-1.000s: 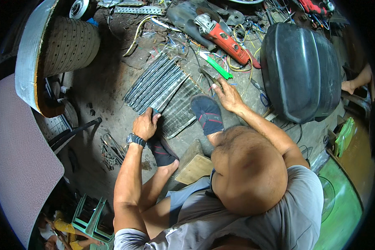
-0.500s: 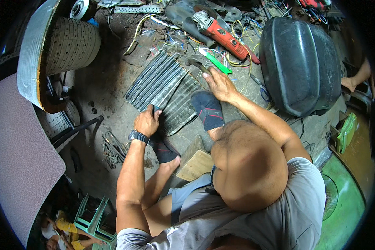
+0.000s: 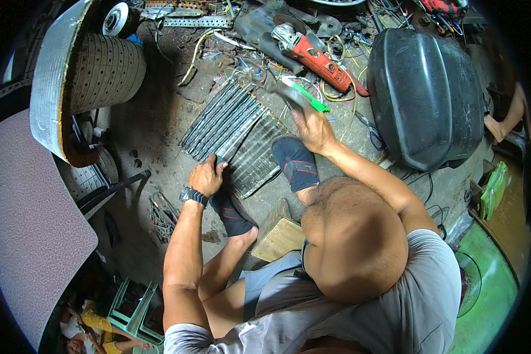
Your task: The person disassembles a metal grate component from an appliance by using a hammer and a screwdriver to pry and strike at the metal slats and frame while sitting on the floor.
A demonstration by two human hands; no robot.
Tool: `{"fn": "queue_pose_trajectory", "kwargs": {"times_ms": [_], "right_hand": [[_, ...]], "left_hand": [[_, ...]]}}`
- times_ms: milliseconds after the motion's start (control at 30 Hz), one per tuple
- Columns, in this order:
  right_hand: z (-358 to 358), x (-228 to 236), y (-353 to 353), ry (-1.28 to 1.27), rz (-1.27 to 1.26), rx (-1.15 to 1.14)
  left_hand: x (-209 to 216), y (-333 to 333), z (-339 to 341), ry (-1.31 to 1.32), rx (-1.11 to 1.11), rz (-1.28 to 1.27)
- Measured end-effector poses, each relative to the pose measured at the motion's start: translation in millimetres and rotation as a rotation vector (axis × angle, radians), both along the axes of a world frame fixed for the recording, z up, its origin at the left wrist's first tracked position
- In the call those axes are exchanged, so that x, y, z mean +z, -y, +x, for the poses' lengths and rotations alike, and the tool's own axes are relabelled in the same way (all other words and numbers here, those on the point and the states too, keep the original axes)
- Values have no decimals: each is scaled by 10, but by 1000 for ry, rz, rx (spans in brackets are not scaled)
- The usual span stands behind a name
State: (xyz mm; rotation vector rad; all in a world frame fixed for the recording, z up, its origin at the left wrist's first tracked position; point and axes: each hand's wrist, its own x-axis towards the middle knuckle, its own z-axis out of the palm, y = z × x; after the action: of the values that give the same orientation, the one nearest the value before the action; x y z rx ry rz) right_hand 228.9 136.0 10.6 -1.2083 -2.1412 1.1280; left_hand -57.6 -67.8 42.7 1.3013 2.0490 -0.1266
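Where the person sits low on a small wooden stool [image 3: 280, 236], the floor [image 3: 159, 141] is bare, stained concrete, dark with grime and strewn with scraps. A finned metal radiator core [image 3: 233, 133] lies flat on it just ahead of both dark-socked feet. The left hand [image 3: 206, 176] presses down on the core's near edge, fingers curled over the rim in a loose grip. The right hand [image 3: 314, 131] is closed around a green-handled tool [image 3: 301, 94], held above the core's far right corner; its working end is blurred.

Beyond the core, a red angle grinder [image 3: 312, 56] rests among tangled wires [image 3: 336, 94] and metal offcuts. A large black moulded cover [image 3: 425, 94] sits to the right, near a green surface [image 3: 495, 283] at the lower right rim. To the left, a worn tyre [image 3: 103, 71] leans by a grey curved panel [image 3: 47, 76], and a mauve board [image 3: 23, 224] fills the left edge. Green plastic stools [image 3: 133, 310] stand at the bottom left.
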Motion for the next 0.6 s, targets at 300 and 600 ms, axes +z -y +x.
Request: {"fn": "queue_pose_trajectory", "kwargs": {"times_ms": [300,600], "right_hand": [[-204,112,-147,101,-31,140],[-222,21,-225,287,-211,335]], "left_hand": [[18,50,-13,17,28,-27],[-13,230,-45,3,24,-31]]}}
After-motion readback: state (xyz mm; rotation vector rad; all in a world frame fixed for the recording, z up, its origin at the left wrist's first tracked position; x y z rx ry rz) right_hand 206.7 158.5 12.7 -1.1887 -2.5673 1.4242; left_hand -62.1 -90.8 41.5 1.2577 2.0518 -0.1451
